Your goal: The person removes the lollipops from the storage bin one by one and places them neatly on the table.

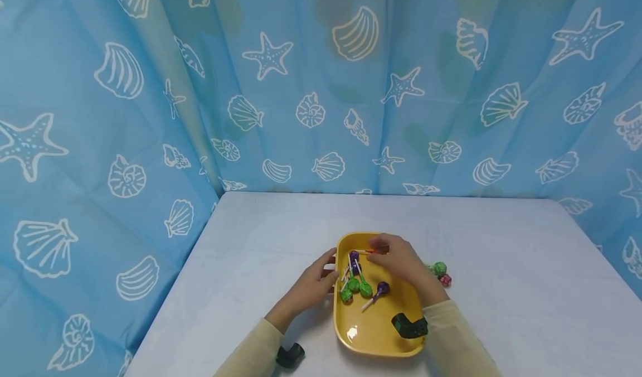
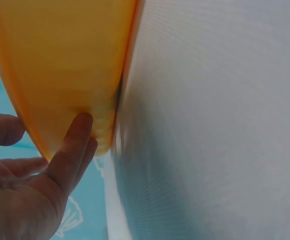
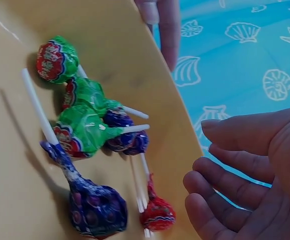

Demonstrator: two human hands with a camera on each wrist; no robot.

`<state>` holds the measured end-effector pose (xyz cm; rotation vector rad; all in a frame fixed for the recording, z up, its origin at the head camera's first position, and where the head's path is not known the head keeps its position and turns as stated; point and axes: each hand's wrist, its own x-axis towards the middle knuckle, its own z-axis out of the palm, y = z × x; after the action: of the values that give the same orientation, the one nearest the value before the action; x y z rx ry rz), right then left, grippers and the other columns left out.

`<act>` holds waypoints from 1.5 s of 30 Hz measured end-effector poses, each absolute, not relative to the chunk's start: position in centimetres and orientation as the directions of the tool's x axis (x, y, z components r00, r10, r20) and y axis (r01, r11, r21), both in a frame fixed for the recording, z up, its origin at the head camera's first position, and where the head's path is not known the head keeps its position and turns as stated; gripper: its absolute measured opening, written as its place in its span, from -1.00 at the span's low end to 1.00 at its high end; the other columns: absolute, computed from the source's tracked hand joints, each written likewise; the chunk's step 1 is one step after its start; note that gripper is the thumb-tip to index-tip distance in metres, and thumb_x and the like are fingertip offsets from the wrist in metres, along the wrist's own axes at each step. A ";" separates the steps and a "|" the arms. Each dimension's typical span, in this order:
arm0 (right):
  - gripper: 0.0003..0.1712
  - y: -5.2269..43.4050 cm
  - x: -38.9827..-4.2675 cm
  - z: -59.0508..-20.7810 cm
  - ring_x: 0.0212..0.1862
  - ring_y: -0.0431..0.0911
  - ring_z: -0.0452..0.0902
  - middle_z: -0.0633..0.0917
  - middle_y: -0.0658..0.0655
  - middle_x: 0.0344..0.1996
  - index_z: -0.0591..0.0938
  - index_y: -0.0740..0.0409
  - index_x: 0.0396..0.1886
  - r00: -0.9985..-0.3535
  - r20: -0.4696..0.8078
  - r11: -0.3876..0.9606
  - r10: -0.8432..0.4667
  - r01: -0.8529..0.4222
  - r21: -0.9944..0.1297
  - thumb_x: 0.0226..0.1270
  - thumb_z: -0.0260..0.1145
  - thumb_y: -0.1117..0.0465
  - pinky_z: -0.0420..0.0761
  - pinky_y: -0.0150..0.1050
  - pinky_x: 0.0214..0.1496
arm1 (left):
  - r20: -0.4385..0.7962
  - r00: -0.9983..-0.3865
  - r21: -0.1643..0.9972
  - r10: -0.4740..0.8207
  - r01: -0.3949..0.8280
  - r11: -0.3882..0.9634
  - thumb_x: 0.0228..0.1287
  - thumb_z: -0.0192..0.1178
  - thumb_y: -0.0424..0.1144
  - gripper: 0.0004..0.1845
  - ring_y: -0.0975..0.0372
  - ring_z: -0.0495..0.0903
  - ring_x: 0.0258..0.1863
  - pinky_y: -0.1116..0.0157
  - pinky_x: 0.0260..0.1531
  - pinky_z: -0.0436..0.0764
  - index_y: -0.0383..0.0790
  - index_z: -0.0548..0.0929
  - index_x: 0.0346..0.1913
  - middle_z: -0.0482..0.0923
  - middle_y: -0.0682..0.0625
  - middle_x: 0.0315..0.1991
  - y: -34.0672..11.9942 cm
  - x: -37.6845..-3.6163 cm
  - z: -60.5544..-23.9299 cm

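A yellow tray (image 1: pixel 371 335) with rounded corners holds several wrapped lollipops. Among them are green lollipops (image 3: pixel 82 131) in a cluster, a purple lollipop (image 3: pixel 97 210) lying apart, and a red lollipop (image 3: pixel 158 215) near the far right. My left hand (image 1: pixel 312 286) is at the tray's left side, its extended fingers against the outer wall in the left wrist view. Over the tray's far right part reaches my right hand (image 1: pixel 398 259), fingers loosely bent and holding nothing. Its fingertips are close to the red lollipop, which lies in the tray.
On the white table (image 1: pixel 506 288), right of the tray, lie a green lollipop (image 1: pixel 439 269) and a pinkish-red lollipop (image 1: pixel 445 280), partly behind the right forearm. A blue curtain (image 1: pixel 311 76) with shell and starfish prints hangs behind the table and along its sides.
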<state>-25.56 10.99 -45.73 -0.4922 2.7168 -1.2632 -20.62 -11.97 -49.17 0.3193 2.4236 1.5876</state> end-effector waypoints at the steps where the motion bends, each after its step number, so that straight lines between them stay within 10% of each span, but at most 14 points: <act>1: -0.64 10.9 -25.6 -45.9 0.02 0.13 0.63 0.71 0.25 -0.03 0.65 0.35 0.10 -0.942 0.038 0.603 -0.335 -0.245 -0.759 0.38 0.39 0.27 0.65 0.09 0.18 | -0.070 -0.951 0.919 0.300 0.056 0.391 0.60 -0.03 -0.24 -0.37 -0.09 0.49 0.30 0.21 0.02 0.73 -0.20 0.10 0.61 0.31 -0.24 0.43 -12.0 -20.6 -49.2; 45: -0.74 8.0 -27.7 -47.5 -0.16 -0.12 0.60 0.73 -0.02 -0.23 0.76 0.14 -0.14 -0.844 -0.130 0.693 -0.520 -0.328 -0.642 0.17 0.49 0.42 0.71 -0.10 0.08 | -0.045 -0.943 0.931 0.330 0.081 0.356 0.58 -0.03 -0.28 -0.37 -0.13 0.48 0.30 0.23 0.00 0.74 -0.25 0.10 0.60 0.32 -0.27 0.41 -12.1 -20.6 -49.2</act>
<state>-27.68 8.04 -47.53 -0.6697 2.6028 -0.9020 -20.64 -12.14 -49.19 0.3690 2.3941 1.6232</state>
